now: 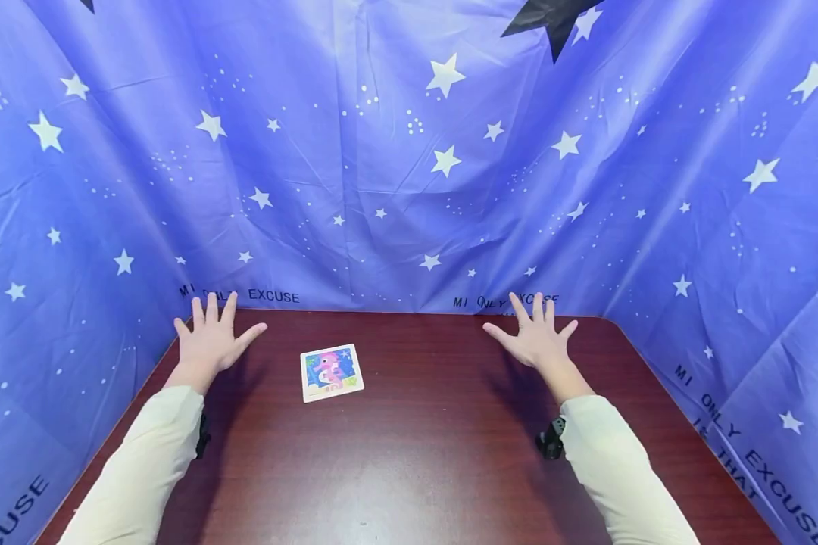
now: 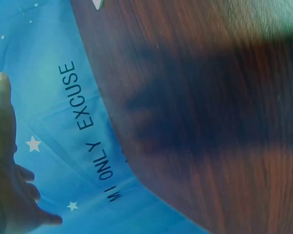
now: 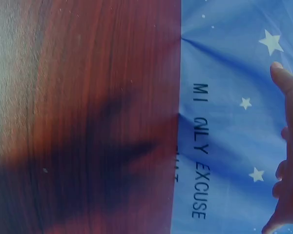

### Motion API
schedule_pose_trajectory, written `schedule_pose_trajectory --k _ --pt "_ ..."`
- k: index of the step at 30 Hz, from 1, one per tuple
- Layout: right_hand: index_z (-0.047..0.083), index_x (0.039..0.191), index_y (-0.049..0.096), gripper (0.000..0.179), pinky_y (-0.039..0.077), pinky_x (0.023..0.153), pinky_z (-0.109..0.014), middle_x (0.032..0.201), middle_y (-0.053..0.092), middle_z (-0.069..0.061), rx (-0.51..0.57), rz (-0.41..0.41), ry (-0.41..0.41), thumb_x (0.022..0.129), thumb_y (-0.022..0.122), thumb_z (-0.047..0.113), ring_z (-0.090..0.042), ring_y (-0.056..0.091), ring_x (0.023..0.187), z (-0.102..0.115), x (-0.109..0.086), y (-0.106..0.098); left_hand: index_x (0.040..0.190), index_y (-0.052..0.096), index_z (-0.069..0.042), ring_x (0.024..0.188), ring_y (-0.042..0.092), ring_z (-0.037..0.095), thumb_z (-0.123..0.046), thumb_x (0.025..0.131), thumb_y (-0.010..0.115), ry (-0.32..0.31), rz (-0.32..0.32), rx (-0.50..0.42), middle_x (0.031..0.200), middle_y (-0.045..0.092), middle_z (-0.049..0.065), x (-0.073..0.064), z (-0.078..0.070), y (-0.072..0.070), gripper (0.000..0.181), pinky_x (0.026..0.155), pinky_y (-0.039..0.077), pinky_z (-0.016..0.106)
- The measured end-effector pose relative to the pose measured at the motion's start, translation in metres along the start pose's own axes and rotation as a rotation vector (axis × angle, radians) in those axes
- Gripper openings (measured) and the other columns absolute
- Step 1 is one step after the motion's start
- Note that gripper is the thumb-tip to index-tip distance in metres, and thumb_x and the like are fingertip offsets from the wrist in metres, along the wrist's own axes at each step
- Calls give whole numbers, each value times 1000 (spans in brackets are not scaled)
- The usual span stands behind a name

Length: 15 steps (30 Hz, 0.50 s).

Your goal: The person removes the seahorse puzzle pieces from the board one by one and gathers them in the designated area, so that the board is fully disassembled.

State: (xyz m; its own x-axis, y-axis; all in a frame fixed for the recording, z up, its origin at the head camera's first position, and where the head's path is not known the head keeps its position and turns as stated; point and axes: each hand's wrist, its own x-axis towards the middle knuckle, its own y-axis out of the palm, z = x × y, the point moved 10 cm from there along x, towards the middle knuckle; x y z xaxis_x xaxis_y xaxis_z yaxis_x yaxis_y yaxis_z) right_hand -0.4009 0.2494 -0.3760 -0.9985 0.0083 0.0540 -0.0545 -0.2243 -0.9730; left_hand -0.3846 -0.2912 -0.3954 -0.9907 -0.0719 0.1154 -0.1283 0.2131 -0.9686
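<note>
On the dark red wooden table (image 1: 409,431) lies a square picture card or puzzle (image 1: 332,372) with a white border, showing a pink seahorse on blue. My left hand (image 1: 207,342) is held out to the left of it, fingers straight and spread, holding nothing. Farther to the right, the right hand (image 1: 537,339) is likewise stretched out with spread fingers and nothing in it. Both hands appear raised over the table, casting shadows on it. In the left wrist view only a corner of the square card (image 2: 98,4) shows at the top edge.
A blue curtain (image 1: 382,189) printed with white stars and black lettering surrounds the table at the back and both sides. A black wrist camera (image 1: 552,439) sits at the right sleeve (image 1: 620,462). The table's far edge runs just beyond the hands.
</note>
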Motion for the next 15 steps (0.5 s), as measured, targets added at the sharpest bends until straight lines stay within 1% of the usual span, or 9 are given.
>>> schedule_pose_trajectory --k 3,5,9,13,15 --pt "25 151 10 95 -8 97 -79 154 -2 -28 32 -7 -28 78 33 81 -45 -8 142 11 1 5 150 6 -4 137 -1 54 -75 84 33 32 19 -59 149 6 35 -1 -2 7 100 100 6 76" --pt "24 151 13 95 -3 99 -78 154 1 -28 49 -14 -45 78 37 80 -45 -3 142 18 1 9 149 6 -2 136 4 54 -72 84 38 51 34 -107 149 9 34 -3 -3 13 101 100 12 75" --pt "20 150 17 94 8 103 -75 153 8 -28 70 -27 -74 79 44 75 -44 7 142 32 3 18 148 9 1 134 17 53 -64 84 51 85 40 -220 149 17 33 -8 -7 26 101 99 21 73" --pt "17 149 21 93 17 105 -70 152 16 -27 97 -33 -104 79 47 72 -42 16 141 45 4 28 147 12 4 133 25 50 -58 81 61 116 49 -324 146 23 33 -11 -14 40 103 104 25 66" --pt "17 149 24 92 22 105 -67 151 20 -27 115 -39 -124 79 49 71 -43 23 139 53 4 32 147 14 5 132 27 49 -55 80 64 135 54 -365 145 25 34 -12 -19 46 102 106 26 62"
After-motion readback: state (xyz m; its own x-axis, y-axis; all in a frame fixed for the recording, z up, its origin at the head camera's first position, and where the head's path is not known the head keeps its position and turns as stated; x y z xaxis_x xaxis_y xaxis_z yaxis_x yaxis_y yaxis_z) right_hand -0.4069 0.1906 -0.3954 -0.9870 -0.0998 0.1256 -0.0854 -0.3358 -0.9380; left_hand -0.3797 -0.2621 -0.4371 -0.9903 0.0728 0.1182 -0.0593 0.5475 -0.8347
